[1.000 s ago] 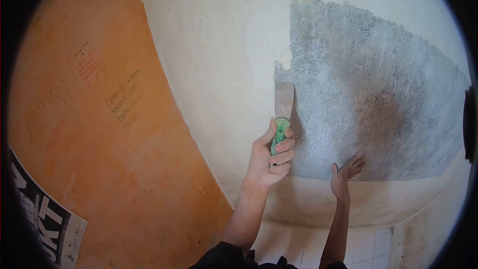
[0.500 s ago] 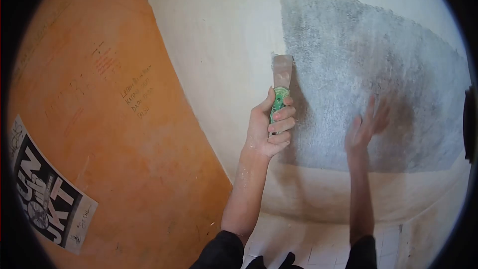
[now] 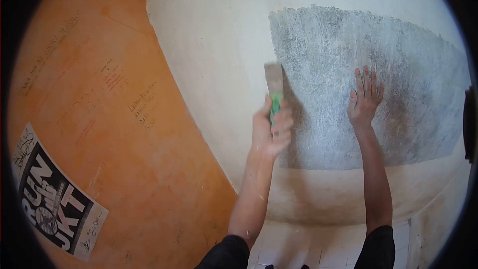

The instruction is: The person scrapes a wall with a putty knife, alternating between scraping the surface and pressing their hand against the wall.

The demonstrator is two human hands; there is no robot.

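Observation:
My left hand point(image 3: 272, 128) is wrapped round the green handle of a putty knife point(image 3: 274, 76). Its broad metal blade points up and lies at the left edge of a rough grey patch point(image 3: 323, 99) on the white wall point(image 3: 214, 45). The hand and handle are slightly blurred. To the right, my right hand point(image 3: 365, 102) rests on the grey patch, with its fingers stretched upward and spread. Nothing is held in it. Both arms cast shadows on the wall.
An orange wall point(image 3: 124, 159) with handwriting meets the white one on the left. A black and white poster point(image 3: 59, 194) hangs low on it. White floor tiles point(image 3: 303, 244) show at the bottom. A dark object point(image 3: 469, 124) stands at the right edge.
My left hand has moved a little down and left with the putty knife. My right hand has risen, and its fingers now lie spread on the patch. The camera view has shifted slightly.

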